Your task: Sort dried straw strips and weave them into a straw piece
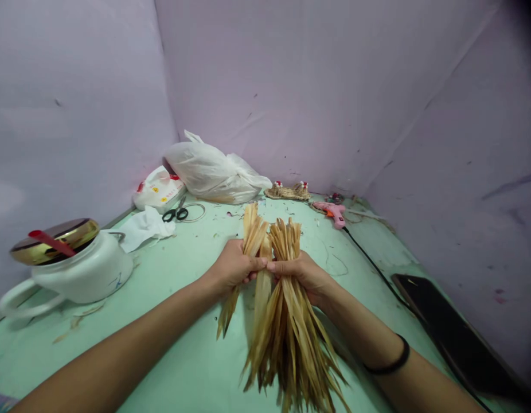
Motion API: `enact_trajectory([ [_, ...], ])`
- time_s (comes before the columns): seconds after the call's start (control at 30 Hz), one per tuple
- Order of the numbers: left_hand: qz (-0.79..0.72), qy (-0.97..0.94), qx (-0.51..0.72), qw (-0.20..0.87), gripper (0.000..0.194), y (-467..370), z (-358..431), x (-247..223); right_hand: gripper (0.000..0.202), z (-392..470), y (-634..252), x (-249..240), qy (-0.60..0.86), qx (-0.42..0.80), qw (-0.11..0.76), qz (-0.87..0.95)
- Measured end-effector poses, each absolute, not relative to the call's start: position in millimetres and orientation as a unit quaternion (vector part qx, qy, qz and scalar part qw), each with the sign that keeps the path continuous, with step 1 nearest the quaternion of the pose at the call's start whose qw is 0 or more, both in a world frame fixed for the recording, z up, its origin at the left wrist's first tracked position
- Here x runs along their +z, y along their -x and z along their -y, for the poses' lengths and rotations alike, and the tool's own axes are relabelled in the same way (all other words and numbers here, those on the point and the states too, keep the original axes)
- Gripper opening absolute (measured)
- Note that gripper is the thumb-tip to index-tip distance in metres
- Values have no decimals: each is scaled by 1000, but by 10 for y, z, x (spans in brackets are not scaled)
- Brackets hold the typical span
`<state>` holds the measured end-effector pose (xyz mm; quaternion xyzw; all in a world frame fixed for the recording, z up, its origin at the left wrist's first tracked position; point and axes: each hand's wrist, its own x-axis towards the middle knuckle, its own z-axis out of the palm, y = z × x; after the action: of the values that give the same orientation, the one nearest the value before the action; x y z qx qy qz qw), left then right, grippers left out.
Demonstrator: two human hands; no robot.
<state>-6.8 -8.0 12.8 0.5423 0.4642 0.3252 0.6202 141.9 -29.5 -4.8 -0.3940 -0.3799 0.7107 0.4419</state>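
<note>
My left hand (pixel 237 265) is closed around a small bunch of dried, straw-coloured leaf strips (pixel 250 232). A thicker bundle of the same dried leaf strips (pixel 293 321) is gripped in my right hand (pixel 306 275), its frayed ends fanning out downward. Between the two, one broad strip (pixel 262 292) hangs where my thumbs meet; which hand bears it I cannot tell. Both hands are side by side above the pale green tabletop (pixel 183 344).
Left stand a white mug (pixel 93 269) with a gold lid, crumpled tissue (pixel 147 226), scissors (pixel 176 214) and a tissue pack (pixel 159 190). A tied white bag (pixel 216 172) and a small woven piece (pixel 287 192) are at the back. Right lie a pink glue gun (pixel 334 213) and a phone (pixel 455 332).
</note>
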Motion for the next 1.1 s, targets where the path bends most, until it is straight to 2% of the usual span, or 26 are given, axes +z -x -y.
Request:
enact_trajectory([
  [0.27,-487,-541,333,599,16,11,126,96,23,365,-1287,37,415,677,473,381],
  [0.47,-447,-494,347,660,13,-12,162,62,20,385,-1256,21,427,667,473,386],
  [0.6,-429,-453,345,701,19,60,59,91,13,245,-1474,-54,524,619,494,313],
  [0.7,-419,-427,377,707,20,232,-141,141,4,110,-1753,-73,540,635,478,277],
  [0.93,-344,-316,497,731,13,776,-586,258,9,-38,-2202,-27,518,659,487,245],
  [1.1,-333,-342,419,772,16,627,-455,237,9,42,-2085,-16,481,718,437,248],
])
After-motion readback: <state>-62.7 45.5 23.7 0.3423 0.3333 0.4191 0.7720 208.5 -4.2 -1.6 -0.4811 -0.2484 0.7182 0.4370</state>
